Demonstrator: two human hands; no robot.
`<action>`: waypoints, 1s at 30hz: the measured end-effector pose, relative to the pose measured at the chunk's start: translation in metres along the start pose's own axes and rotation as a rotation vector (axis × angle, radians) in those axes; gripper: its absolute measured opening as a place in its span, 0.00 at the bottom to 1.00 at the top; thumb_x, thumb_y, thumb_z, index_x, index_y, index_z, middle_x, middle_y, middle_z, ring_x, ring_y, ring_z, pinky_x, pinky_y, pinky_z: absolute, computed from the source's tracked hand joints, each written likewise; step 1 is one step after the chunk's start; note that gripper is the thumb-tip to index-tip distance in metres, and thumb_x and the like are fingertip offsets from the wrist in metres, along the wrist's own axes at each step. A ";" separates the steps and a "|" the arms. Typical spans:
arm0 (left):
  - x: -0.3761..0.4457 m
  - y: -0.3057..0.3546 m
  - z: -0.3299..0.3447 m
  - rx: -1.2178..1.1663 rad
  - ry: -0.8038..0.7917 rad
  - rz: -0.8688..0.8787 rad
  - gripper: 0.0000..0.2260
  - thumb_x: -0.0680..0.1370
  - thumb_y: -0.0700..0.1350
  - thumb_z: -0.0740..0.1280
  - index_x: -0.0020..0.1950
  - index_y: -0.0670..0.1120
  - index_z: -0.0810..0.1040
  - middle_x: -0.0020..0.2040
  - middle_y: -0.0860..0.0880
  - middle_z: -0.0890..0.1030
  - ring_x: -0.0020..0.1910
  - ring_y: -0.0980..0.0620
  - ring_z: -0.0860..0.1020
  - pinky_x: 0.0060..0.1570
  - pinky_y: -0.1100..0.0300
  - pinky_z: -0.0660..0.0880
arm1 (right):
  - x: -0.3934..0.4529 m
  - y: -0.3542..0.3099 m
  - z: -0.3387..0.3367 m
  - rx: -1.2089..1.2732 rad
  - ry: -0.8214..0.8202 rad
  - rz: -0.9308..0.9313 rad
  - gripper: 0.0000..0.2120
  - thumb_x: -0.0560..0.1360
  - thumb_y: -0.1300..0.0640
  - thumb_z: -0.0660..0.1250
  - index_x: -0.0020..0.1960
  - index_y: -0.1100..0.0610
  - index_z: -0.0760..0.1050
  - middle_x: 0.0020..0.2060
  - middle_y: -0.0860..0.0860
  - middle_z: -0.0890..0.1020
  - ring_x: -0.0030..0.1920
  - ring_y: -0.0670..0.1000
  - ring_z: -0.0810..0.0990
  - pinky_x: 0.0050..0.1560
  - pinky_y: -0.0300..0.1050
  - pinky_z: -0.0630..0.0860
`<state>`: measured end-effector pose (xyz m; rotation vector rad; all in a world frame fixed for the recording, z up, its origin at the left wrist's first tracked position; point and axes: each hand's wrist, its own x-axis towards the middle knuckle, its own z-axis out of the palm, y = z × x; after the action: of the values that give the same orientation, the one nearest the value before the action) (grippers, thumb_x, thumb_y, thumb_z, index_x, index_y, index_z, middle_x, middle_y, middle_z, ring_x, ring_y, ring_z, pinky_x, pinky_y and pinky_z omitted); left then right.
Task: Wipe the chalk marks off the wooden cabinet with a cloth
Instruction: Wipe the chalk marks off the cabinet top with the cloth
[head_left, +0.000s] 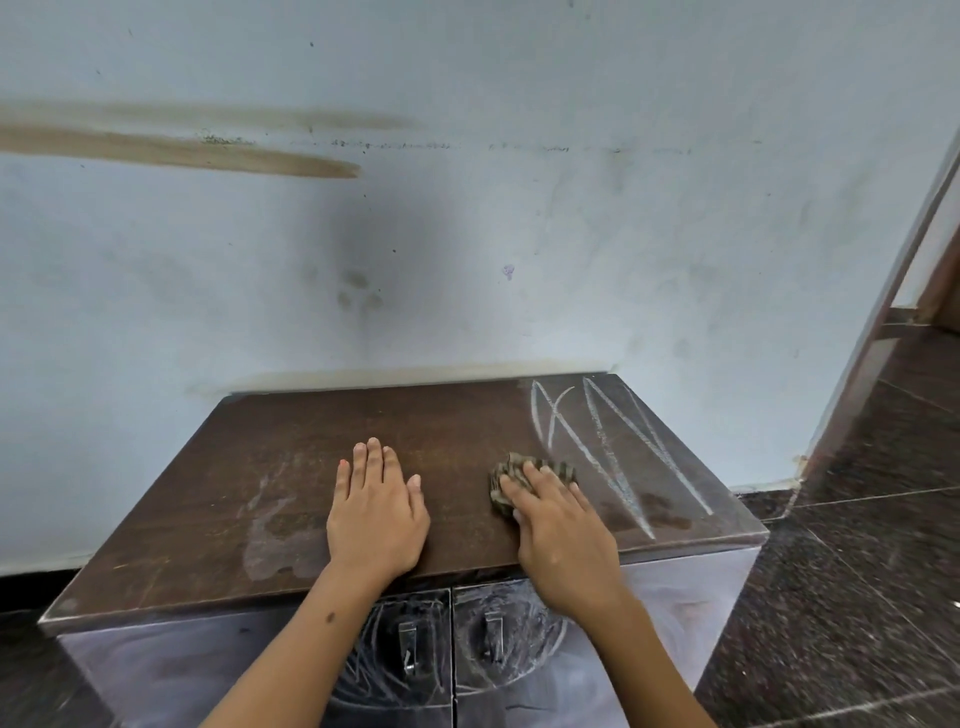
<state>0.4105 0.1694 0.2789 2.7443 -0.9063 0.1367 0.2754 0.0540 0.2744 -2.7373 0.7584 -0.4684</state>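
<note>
Left hand (375, 512) flat, fingers straight, right hand (558, 525) apparently clutching cloth (519, 475); firm strokes should carry it beyond the fingertips into the chalk (613, 447).

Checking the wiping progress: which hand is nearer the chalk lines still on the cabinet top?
Right. The right hand presses the cloth just beside the chalk lines; the left hand lies flat farther away, mid-top.
</note>
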 end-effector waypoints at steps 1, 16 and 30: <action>-0.002 0.007 0.000 -0.022 0.009 0.015 0.26 0.82 0.51 0.43 0.77 0.40 0.48 0.78 0.43 0.46 0.77 0.48 0.43 0.74 0.54 0.40 | -0.007 0.000 -0.001 -0.001 0.011 -0.002 0.21 0.83 0.55 0.47 0.75 0.45 0.58 0.76 0.46 0.56 0.76 0.45 0.51 0.75 0.42 0.44; 0.004 0.063 0.024 -0.056 -0.079 0.116 0.26 0.82 0.51 0.45 0.77 0.43 0.47 0.78 0.46 0.46 0.76 0.51 0.44 0.75 0.53 0.42 | 0.159 0.027 0.020 -0.050 -0.114 0.040 0.24 0.80 0.57 0.53 0.75 0.50 0.58 0.76 0.51 0.54 0.76 0.51 0.50 0.76 0.51 0.47; 0.003 0.062 0.024 -0.047 -0.089 0.116 0.26 0.82 0.51 0.44 0.77 0.42 0.46 0.78 0.46 0.46 0.77 0.50 0.44 0.75 0.52 0.43 | -0.019 0.016 -0.009 -0.019 0.058 0.044 0.22 0.82 0.55 0.46 0.75 0.44 0.58 0.76 0.44 0.55 0.76 0.44 0.50 0.74 0.41 0.42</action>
<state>0.3763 0.1129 0.2691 2.6736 -1.0795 0.0137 0.2500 0.0495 0.2725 -2.7287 0.8396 -0.5362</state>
